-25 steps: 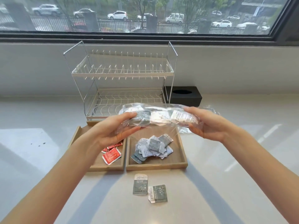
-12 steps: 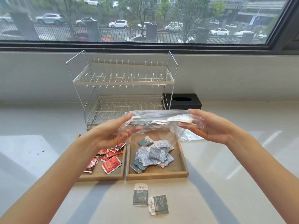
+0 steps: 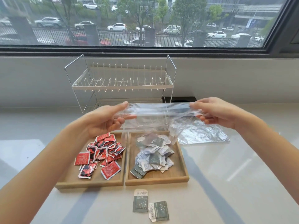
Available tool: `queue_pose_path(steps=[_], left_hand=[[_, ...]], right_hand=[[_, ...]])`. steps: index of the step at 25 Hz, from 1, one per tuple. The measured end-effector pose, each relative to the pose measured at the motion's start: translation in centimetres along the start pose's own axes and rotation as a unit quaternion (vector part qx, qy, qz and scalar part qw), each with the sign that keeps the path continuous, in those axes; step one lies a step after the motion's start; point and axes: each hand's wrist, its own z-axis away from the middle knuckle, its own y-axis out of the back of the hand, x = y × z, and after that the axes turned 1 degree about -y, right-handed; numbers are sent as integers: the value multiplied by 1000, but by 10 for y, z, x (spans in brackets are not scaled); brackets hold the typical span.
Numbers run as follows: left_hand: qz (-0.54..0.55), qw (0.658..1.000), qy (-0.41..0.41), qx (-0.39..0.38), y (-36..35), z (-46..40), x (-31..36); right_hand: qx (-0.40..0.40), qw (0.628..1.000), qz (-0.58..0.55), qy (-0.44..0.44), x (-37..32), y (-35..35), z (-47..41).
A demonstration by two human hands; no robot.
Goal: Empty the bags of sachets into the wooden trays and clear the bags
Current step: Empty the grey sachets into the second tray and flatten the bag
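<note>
Both hands are up over the trays, stretching a clear plastic bag (image 3: 152, 117) between them: the left hand (image 3: 103, 118) is pinching one end of it between thumb and fingers, and the right hand (image 3: 216, 112) is gripping the other end the same way. The bag is hanging mouth-down, its loose lower part drooping toward the right wooden tray (image 3: 182, 160), and it is looking empty from here. In that tray a heap of grey and white sachets (image 3: 153, 157) is lying under the bag's mouth. Just beside it, touching edge to edge, the left wooden tray (image 3: 72, 183) is holding a pile of red sachets (image 3: 102, 154). Two grey sachets (image 3: 149, 206) are lying on the white counter (image 3: 226, 183) in front of the trays, outside both. A second clear bag (image 3: 203, 133) is lying flat on the counter to the right of the trays. Behind everything, a white wire dish rack (image 3: 121, 81) is standing against the wall under the window (image 3: 145, 21).
</note>
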Motion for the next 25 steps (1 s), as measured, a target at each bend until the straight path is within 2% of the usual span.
queue_pose_path(steps=[3,6,11,19,25], left_hand=[[66,997,-42,-21,0,10,19],[37,996,-85,-14,-1,16,28],[18,985,-168,44,-2,18,40],[-2,985,-163,47,6,15,35],[-23,943,-319,91,14,10,30]], right_hand=[[21,999,-6,42,-16,9,-1],[34,997,-7,70,-27,15,-2],[78,989,-22,121,-36,18,-5],[88,986,-47,131,-26,15,-12],[145,955,-3,261,-25,2,-18]])
